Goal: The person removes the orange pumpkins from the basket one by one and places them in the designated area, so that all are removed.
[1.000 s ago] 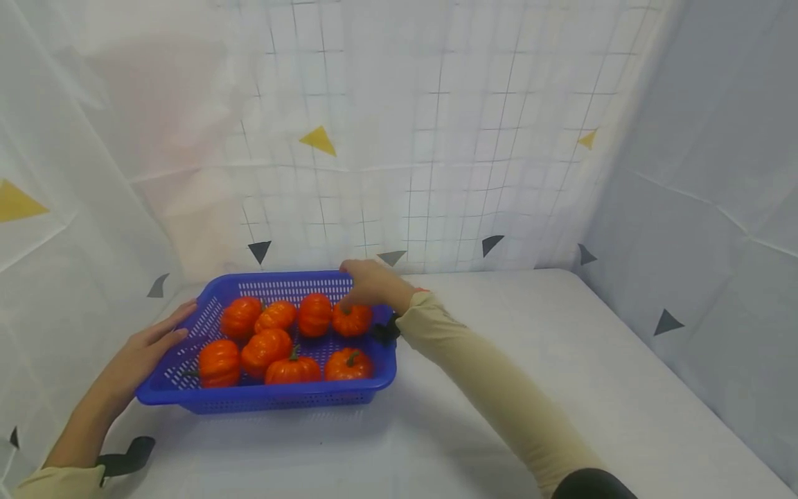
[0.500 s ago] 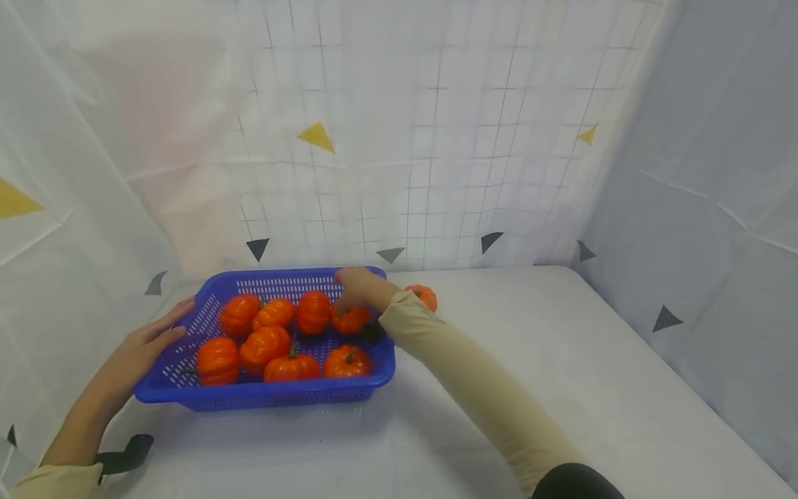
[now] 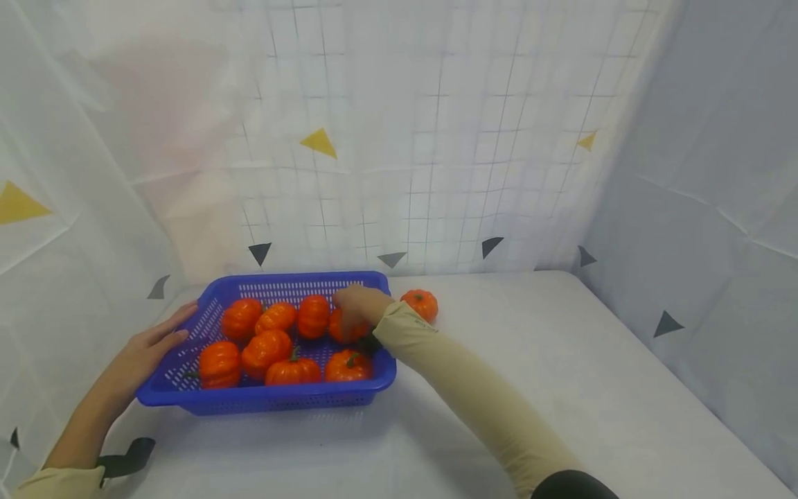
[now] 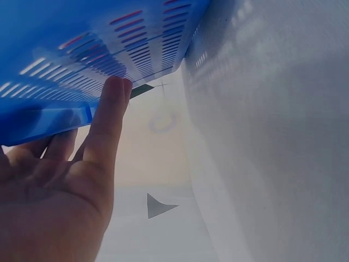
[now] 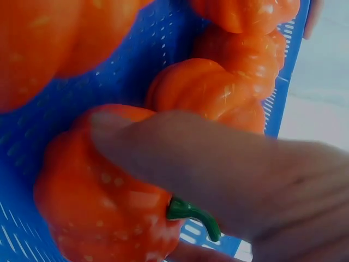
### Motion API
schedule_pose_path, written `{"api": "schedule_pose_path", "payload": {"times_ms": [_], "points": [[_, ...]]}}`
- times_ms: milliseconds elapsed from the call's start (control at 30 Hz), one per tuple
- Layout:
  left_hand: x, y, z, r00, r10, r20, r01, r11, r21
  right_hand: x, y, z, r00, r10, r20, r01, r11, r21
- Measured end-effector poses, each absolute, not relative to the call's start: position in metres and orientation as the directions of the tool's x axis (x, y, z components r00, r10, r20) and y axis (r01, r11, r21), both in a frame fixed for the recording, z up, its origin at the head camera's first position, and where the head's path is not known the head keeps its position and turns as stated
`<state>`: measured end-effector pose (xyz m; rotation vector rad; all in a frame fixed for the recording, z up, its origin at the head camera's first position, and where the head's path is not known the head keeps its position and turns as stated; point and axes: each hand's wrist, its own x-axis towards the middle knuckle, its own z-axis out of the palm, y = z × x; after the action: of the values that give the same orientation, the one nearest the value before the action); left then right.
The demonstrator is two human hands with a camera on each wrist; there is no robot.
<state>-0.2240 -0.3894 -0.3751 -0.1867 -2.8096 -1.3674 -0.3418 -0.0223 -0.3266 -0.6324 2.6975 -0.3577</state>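
Note:
A blue plastic basket [image 3: 268,397] with slotted walls holds several small orange pumpkins [image 3: 266,352]. My left hand [image 3: 138,355] grips its left rim; in the left wrist view one finger [image 4: 106,120] lies against the outside wall while others pass behind the rim. Inside the right end of the basket, my right hand [image 3: 363,305] holds a pumpkin [image 5: 103,202] at the back corner. The thumb [image 5: 163,144] lies across its top beside the green stem, and a fingertip shows underneath. The other right fingers are mostly hidden.
One more pumpkin [image 3: 420,305] sits on the white table [image 3: 499,360], just outside the basket's back right corner. A white sheet with grid lines [image 3: 461,138] stands behind the table. Pale sheets also bound the left and right sides.
My right hand has moved left and lower onto the back-right pumpkin, which has shifted slightly left. The pumpkin on the table has come out from behind the sleeve. The left hand stays put.

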Motion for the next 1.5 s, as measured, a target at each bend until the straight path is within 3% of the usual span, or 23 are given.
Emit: {"api": "schedule_pose_path", "payload": {"times_ms": [300, 600, 833, 1100, 1500], "points": [[-0.222, -0.390, -0.375, -0.993, 0.102, 0.062, 0.110, 0.587, 0.802, -0.343, -0.021, -0.329, -0.842, -0.474, -0.257, -0.390, 0.865, -0.315], [-0.221, -0.388, -0.372, -0.992, 0.107, 0.060, 0.112, 0.591, 0.799, -0.338, -0.019, -0.325, -0.851, -0.510, -0.126, -0.483, 0.854, -0.193], [-0.221, -0.388, -0.374, -0.993, 0.104, 0.050, 0.102, 0.587, 0.803, -0.337, -0.020, -0.324, -0.857, -0.506, -0.096, -0.477, 0.850, -0.221], [-0.221, -0.388, -0.374, -0.994, 0.102, 0.049, 0.101, 0.604, 0.791, -0.336, -0.012, -0.314, -0.849, -0.526, -0.048, -0.480, 0.808, -0.343], [-0.224, -0.389, -0.376, -0.992, 0.104, 0.070, 0.119, 0.599, 0.792, -0.333, 0.009, -0.295, -0.855, -0.519, 0.023, -0.476, 0.765, -0.433]]}}
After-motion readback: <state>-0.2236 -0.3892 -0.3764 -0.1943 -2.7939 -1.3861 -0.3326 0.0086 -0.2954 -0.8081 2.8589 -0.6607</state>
